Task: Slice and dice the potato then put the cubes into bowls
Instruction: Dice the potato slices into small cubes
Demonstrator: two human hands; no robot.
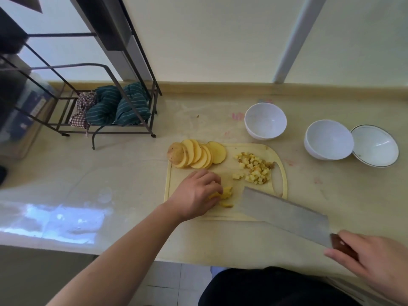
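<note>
While gripped, potato pieces point(224, 195) under left hand point(195, 193)

Left hand point(196, 193) gripping potato pieces point(225, 195) on cutting board point(223, 173), right hand point(373, 259) holding cleaver point(280, 214) beside them, slices point(196, 154), cubes point(256, 171), three bowls point(265, 121) sitting on tabletop point(123, 173)

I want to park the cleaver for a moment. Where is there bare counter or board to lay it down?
Bare beige counter lies between the black wire rack and the cream plastic cutting board, and along the near edge below the board. The board is crowded: fanned potato slices, diced potato cubes, the left hand. Three white bowls fill the far right.
</note>
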